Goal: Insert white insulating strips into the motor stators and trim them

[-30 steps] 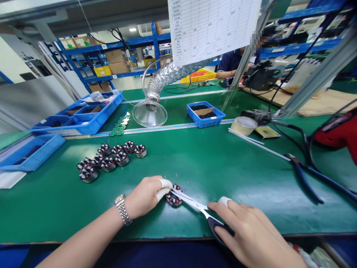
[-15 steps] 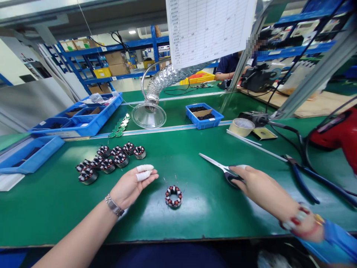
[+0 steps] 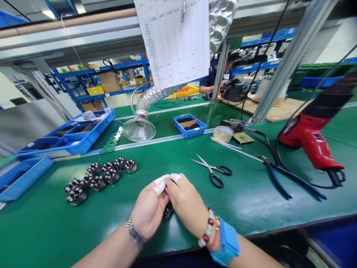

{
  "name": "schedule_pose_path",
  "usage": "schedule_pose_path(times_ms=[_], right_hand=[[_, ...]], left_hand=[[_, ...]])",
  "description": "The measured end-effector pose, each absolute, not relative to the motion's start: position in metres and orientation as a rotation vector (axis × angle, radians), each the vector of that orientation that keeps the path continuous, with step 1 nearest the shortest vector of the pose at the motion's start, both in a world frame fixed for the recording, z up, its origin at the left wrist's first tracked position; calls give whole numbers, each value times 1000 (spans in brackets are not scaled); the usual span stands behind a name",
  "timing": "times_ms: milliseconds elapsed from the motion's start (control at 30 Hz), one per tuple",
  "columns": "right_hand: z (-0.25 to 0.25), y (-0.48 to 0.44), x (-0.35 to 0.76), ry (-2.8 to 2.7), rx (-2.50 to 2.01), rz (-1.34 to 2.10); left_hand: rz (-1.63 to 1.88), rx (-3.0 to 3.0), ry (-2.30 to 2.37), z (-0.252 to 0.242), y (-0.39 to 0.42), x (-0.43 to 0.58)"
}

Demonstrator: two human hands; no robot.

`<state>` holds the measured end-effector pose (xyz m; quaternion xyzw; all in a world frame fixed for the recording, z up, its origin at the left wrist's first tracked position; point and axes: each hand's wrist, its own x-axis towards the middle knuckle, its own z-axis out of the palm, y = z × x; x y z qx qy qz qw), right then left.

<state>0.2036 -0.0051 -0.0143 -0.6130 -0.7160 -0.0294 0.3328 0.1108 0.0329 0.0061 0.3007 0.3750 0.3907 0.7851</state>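
Observation:
My left hand [image 3: 147, 210] and my right hand [image 3: 188, 203] meet at the front middle of the green bench, fingers closed together, with white covers on several fingertips. Whatever lies between the fingertips is hidden. Just below them, a dark wound motor stator [image 3: 167, 210] shows in part, mostly covered by the hands; whether they touch it I cannot tell. Scissors [image 3: 212, 169] with black handles lie on the bench, blades apart, beyond my right hand. To the left stands a cluster of several similar stators [image 3: 98, 182] with copper windings and white insulation.
Blue bins [image 3: 80, 143] stand at the left, beside small green circuit boards [image 3: 112, 141]. A clear fume hood [image 3: 138, 129] and a small blue tray [image 3: 190, 126] sit farther back. At right are a tape roll [image 3: 223, 133], cutters [image 3: 279, 175] and a red heat gun [image 3: 309, 139].
My right hand has let go of the scissors, which now lie on the bench. Both hands have come together over the single stator. The view has shifted to the right.

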Motion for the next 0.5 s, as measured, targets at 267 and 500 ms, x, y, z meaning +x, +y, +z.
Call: schedule_pose_path(times_ms=[267,500], right_hand=[[-24,-25,238,-1799,-1476,47],[-37,-144,345,-1665,-1857,598]], left_hand=[[658,610,735,5,16,120],[683,1675,1189,17,28,64]])
